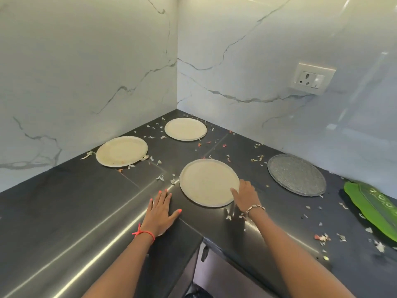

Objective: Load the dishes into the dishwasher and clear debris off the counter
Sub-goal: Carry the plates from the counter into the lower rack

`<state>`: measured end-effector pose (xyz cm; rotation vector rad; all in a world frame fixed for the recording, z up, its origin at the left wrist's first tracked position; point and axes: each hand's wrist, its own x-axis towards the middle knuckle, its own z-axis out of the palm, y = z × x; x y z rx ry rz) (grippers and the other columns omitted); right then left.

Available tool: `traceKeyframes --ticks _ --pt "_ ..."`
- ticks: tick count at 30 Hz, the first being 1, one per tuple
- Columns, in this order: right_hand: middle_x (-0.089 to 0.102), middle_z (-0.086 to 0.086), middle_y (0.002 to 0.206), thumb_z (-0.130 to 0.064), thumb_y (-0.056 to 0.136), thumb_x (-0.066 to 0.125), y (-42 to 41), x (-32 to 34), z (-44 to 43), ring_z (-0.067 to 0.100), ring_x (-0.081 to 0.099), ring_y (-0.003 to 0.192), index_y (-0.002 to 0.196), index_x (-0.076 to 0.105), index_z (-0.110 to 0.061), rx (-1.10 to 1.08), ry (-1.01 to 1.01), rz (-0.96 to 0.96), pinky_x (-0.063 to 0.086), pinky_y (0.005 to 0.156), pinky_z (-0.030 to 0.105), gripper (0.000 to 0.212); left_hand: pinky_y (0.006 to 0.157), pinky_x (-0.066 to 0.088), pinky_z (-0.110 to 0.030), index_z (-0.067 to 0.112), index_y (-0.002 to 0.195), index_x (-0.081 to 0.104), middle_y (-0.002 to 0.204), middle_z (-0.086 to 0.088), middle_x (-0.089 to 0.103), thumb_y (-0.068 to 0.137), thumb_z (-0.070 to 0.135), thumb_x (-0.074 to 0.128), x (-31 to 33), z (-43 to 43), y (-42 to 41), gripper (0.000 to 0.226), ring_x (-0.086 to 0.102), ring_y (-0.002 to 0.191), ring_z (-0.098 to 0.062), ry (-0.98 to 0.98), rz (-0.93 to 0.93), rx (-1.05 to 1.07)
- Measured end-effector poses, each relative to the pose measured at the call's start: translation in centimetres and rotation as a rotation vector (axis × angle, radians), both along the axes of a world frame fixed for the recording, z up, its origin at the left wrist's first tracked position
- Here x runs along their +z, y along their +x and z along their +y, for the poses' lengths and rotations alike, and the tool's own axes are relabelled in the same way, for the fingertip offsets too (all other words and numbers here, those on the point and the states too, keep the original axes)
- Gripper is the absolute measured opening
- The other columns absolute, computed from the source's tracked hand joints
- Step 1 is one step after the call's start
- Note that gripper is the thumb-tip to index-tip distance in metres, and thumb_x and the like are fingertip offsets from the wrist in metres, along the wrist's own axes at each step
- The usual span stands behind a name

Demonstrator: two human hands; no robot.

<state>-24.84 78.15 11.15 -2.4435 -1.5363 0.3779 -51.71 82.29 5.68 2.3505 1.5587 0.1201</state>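
Three cream plates lie flat on the dark corner counter (pixel 64 201): a near plate (pixel 207 181), a left plate (pixel 121 151) and a far plate (pixel 185 129). A grey speckled plate (pixel 296 174) lies to the right. My right hand (pixel 245 195) grips the near plate's right rim, thumb on top. My left hand (pixel 160 211) rests flat on the counter left of that plate, fingers spread, empty. Small white, pink and green scraps (pixel 322 237) are scattered over the counter, mostly around the plates and on the right side.
Marble walls meet in the corner behind the far plate. A wall socket (pixel 312 78) sits on the right wall. A green banana-leaf-shaped tray (pixel 373 209) lies at the right edge. Below the counter's inner corner, a dark gap (pixel 199 265) opens.
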Motion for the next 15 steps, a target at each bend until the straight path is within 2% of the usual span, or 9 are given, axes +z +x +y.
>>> traceKeyframes --ticks 6,9,12,15 --pt "0.040 0.020 0.134 -0.034 0.093 0.050 0.7 -0.2 5.0 0.036 0.039 0.124 0.131 0.035 -0.001 -0.112 -0.083 0.051 0.034 0.102 0.043 0.052 0.116 -0.010 -0.038 0.021 0.151 0.000 0.158 0.003 -0.008 0.067 0.072 -0.011 -1.2 1.8 0.1 0.099 -0.014 0.144 -0.012 0.098 0.060 0.005" --pt "0.042 0.019 0.133 -0.033 0.090 0.056 0.5 -0.8 6.5 0.036 0.041 0.124 0.130 0.036 -0.001 -0.153 -0.116 0.065 0.035 0.102 0.043 0.054 0.115 -0.013 -0.037 0.021 0.150 -0.002 0.157 0.004 -0.010 0.065 0.080 -0.016 -1.5 1.9 0.2 0.104 -0.021 0.138 -0.008 0.110 0.041 0.002" --pt "0.039 0.020 0.133 -0.019 0.090 0.055 0.2 -1.6 7.3 0.036 0.038 0.124 0.128 0.037 0.001 -0.193 -0.115 0.031 0.034 0.102 0.041 0.046 0.112 -0.018 -0.035 0.022 0.149 -0.007 0.153 0.006 -0.018 0.058 0.078 -0.031 -1.6 1.9 0.1 0.110 -0.026 0.135 -0.007 0.125 0.056 -0.003" --pt "0.039 0.022 0.132 -0.003 0.090 0.048 0.4 -2.3 7.8 0.037 0.037 0.123 0.126 0.039 0.004 -0.290 -0.057 0.038 0.034 0.102 0.040 0.038 0.112 -0.020 -0.034 0.023 0.149 -0.009 0.151 0.007 -0.021 0.058 0.077 -0.033 -1.6 2.0 0.1 0.109 -0.025 0.136 -0.009 0.120 0.057 -0.002"
